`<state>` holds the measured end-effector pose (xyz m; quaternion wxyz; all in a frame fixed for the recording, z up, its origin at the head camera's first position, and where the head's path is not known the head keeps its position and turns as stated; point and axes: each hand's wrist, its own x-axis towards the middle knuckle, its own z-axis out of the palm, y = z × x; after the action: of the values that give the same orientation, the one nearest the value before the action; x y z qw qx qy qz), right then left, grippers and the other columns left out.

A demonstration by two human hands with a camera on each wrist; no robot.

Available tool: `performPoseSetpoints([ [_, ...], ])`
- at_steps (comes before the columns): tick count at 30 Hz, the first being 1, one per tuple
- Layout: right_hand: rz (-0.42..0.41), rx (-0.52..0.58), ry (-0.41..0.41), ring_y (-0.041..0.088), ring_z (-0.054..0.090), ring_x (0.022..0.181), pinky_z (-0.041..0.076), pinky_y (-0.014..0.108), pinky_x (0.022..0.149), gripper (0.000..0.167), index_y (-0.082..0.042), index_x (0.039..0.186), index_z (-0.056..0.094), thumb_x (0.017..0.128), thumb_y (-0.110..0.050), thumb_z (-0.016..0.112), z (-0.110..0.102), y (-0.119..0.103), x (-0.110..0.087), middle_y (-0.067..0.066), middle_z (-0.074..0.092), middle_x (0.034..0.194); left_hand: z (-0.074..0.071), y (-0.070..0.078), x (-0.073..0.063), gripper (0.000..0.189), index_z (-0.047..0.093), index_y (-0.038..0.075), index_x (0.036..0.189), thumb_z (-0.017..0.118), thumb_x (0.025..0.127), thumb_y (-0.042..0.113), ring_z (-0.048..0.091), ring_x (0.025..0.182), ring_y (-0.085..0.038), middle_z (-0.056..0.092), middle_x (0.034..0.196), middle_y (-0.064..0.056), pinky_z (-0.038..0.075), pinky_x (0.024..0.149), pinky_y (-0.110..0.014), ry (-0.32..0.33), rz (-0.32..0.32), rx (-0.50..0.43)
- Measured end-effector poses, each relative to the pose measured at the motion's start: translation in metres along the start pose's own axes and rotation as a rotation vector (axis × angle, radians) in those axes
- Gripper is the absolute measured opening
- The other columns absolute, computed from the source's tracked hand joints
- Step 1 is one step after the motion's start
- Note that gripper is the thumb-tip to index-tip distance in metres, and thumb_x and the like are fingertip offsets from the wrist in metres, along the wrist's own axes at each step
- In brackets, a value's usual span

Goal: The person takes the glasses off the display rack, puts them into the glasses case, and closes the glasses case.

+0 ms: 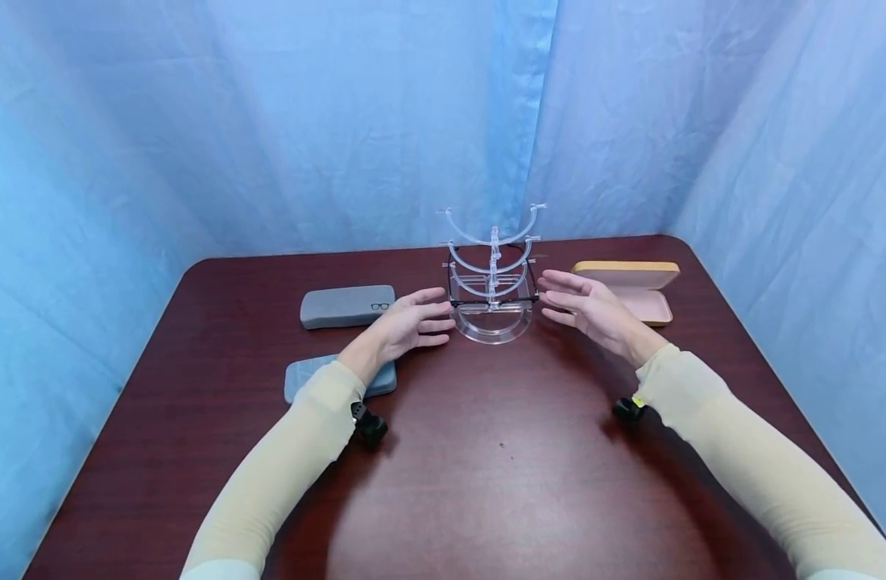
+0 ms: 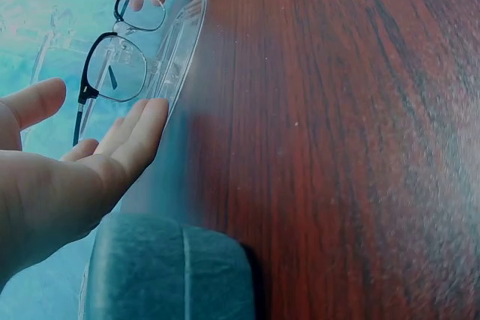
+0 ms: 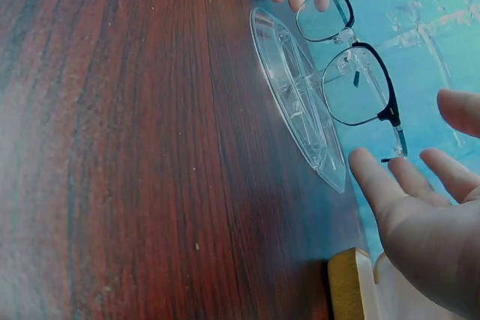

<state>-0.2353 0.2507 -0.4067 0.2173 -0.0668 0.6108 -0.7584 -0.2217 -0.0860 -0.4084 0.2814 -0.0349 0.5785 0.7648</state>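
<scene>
A pair of black half-rim glasses [image 2: 88,94] sits on the lowest tier of a clear display stand [image 1: 494,259], lenses facing me. Its thin dark temples reach back along the stand. To the left of the glasses is my left hand [image 1: 411,324], fingers extended and slightly spread. My right hand [image 1: 589,309] mirrors it on the other side, with fingers straight and thumb apart in the right wrist view. Both hands have their fingertips close to the frame's outer ends; neither grips anything. Whether any fingertip touches the frame, I cannot tell.
A closed grey glasses case [image 1: 345,307] lies left of the stand. Nearer me, a blue case [image 1: 305,376] is partly hidden beneath my left forearm. An open yellow case [image 1: 627,267] with a pink lining stands behind my right hand. Blue curtains [image 1: 341,121] surround the dark red wooden table [image 1: 501,499].
</scene>
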Motion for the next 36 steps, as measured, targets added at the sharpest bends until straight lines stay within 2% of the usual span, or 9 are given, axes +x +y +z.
performPoseSetpoints([
  [4,0.026,0.033,-0.02,0.023,0.049,0.132,0.03,0.051,0.117,0.07,0.001,0.161,0.014,0.105,-0.006,0.055,-0.002,0.002,0.002,0.023,0.015,0.166,0.002,-0.002,0.002,0.059,0.033,0.012,0.158,0.058,0.105,0.013,0.053,0.134,-0.036,0.046,0.152,-0.015,0.047,0.106,-0.051,-0.006,-0.009,0.012],
  [8,0.045,0.058,-0.044,0.03,0.05,0.134,0.028,0.053,0.117,0.067,-0.001,0.162,0.014,0.106,-0.005,0.052,-0.001,0.005,0.009,0.023,0.017,0.165,0.002,-0.005,0.003,0.061,0.031,0.01,0.159,0.059,0.104,0.015,0.054,0.132,-0.036,0.046,0.153,-0.015,0.048,0.105,-0.05,-0.01,-0.004,0.023],
  [12,0.072,0.044,-0.051,0.035,0.045,0.14,0.032,0.052,0.115,0.065,-0.003,0.162,0.017,0.107,-0.008,0.052,0.002,0.011,0.012,0.023,0.023,0.164,-0.001,-0.011,0.001,0.061,0.032,0.008,0.158,0.06,0.104,0.017,0.055,0.131,-0.035,0.046,0.152,-0.016,0.049,0.104,-0.05,0.003,-0.012,0.045],
  [15,0.101,0.028,-0.06,0.036,0.044,0.14,0.036,0.05,0.113,0.066,-0.003,0.162,0.019,0.106,-0.011,0.054,0.004,0.016,0.015,0.024,0.025,0.163,-0.005,-0.015,-0.001,0.059,0.035,0.008,0.157,0.06,0.104,0.017,0.056,0.131,-0.034,0.048,0.151,-0.016,0.049,0.104,-0.05,0.015,-0.029,0.047],
  [18,0.106,0.024,-0.067,0.036,0.045,0.14,0.039,0.049,0.112,0.067,-0.004,0.161,0.021,0.105,-0.014,0.057,0.006,0.019,0.019,0.026,0.026,0.162,-0.008,-0.016,-0.001,0.057,0.037,0.007,0.155,0.06,0.104,0.017,0.056,0.131,-0.035,0.049,0.15,-0.017,0.049,0.104,-0.05,0.021,-0.019,0.044],
  [21,0.102,0.011,-0.059,0.038,0.044,0.14,0.039,0.049,0.111,0.067,-0.005,0.161,0.023,0.105,-0.016,0.058,0.005,0.019,0.023,0.026,0.027,0.161,-0.008,-0.017,0.002,0.056,0.039,0.006,0.155,0.06,0.104,0.017,0.055,0.131,-0.036,0.049,0.15,-0.018,0.049,0.104,-0.05,0.015,0.002,0.044],
  [29,0.12,0.004,-0.064,0.042,0.037,0.142,0.036,0.051,0.112,0.065,-0.003,0.162,0.017,0.107,-0.012,0.052,-0.002,0.018,0.028,0.024,0.027,0.162,-0.008,-0.016,0.012,0.053,0.041,0.005,0.153,0.06,0.104,0.017,0.057,0.13,-0.034,0.05,0.149,-0.017,0.05,0.102,-0.049,0.01,-0.017,0.062],
  [36,0.117,0.02,-0.044,0.039,0.042,0.141,0.039,0.05,0.111,0.066,-0.003,0.161,0.019,0.107,-0.013,0.054,-0.007,0.019,0.031,0.026,0.026,0.162,-0.007,-0.013,0.021,0.054,0.041,0.002,0.152,0.06,0.104,0.018,0.056,0.131,-0.036,0.049,0.15,-0.018,0.05,0.103,-0.05,-0.004,-0.027,0.097],
])
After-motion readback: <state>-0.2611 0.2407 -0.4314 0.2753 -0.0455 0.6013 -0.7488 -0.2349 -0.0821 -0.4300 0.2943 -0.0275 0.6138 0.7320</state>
